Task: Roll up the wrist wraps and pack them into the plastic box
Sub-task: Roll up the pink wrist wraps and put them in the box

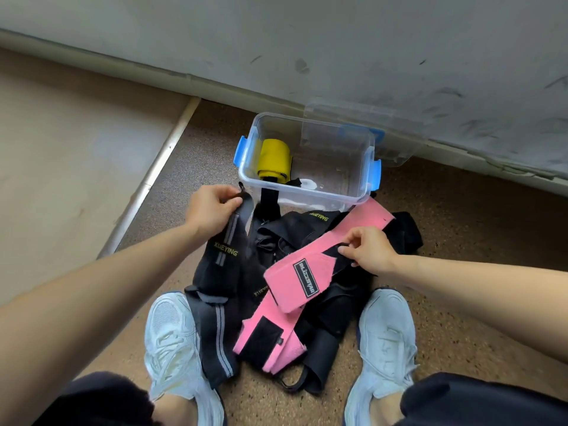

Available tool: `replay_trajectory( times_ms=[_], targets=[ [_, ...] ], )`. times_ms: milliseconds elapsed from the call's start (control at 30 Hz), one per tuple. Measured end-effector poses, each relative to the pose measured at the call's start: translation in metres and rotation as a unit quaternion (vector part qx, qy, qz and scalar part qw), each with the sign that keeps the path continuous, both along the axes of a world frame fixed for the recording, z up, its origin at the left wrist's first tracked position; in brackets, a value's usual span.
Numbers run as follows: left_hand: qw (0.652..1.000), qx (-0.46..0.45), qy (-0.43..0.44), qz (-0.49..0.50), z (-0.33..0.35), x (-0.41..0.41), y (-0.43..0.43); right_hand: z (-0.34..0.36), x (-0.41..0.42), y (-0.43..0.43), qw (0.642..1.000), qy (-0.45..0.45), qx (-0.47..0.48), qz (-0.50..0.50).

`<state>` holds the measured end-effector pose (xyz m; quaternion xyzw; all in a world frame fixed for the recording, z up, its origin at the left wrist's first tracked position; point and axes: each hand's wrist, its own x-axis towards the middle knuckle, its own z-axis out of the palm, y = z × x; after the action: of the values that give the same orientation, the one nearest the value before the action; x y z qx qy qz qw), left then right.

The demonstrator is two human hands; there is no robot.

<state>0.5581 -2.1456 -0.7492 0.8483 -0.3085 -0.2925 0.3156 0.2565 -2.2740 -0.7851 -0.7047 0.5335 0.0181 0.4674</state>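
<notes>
A clear plastic box (367,155) with blue latches stands open on the floor, and a rolled yellow wrist wrap (274,159) lies inside it at the left. Several unrolled wraps lie in a pile between my feet. My left hand (212,210) pinches the top end of a black wrap with grey stripes (226,262) that hangs down from it. My right hand (367,250) pinches the black strap section of a pink wrap (299,282) that lies across the pile. More black wraps (285,238) are heaped under the pink one.
The box's clear lid (396,139) leans behind it against a scuffed grey wall (338,50). My two pale sneakers (170,342) flank the pile on speckled brown flooring. A metal floor strip (153,173) runs diagonally at the left.
</notes>
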Motion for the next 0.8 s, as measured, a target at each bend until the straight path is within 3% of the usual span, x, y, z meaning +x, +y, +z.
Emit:
replay_trajectory(
  times_ms=[100,167,200,267,367,600,667,733,800],
  targets=[
    [0.982,0.091,-0.163,0.024,0.001,0.001,0.003,0.008,0.002,-0.003,1.0,-0.01,0.001,0.021],
    [0.965,0.04,-0.254,-0.053,0.002,-0.017,0.002,0.014,0.005,-0.004,0.999,-0.023,0.011,0.035],
    [0.959,-0.004,-0.259,-0.119,0.003,-0.03,0.001,0.018,0.007,-0.004,0.999,-0.031,0.016,0.041],
    [0.948,-0.053,-0.186,-0.252,0.006,-0.057,-0.002,0.028,0.009,-0.004,0.997,-0.051,0.029,0.052],
    [0.926,-0.012,-0.103,-0.363,0.006,-0.099,-0.003,0.045,0.01,-0.002,0.99,-0.105,0.082,0.042],
    [0.945,-0.031,-0.053,-0.322,-0.005,-0.109,-0.007,0.063,0.005,-0.009,0.94,-0.171,0.294,-0.017],
    [0.937,-0.021,-0.04,-0.347,-0.006,-0.103,-0.008,0.061,0.004,-0.012,0.954,-0.155,0.253,0.036],
    [0.927,-0.02,-0.036,-0.372,-0.009,-0.099,-0.007,0.055,0.003,-0.015,0.982,-0.086,0.1,0.134],
    [0.911,-0.016,-0.071,-0.406,-0.014,-0.097,-0.004,0.047,0.005,-0.018,0.98,-0.033,0.008,0.198]
  ],
)
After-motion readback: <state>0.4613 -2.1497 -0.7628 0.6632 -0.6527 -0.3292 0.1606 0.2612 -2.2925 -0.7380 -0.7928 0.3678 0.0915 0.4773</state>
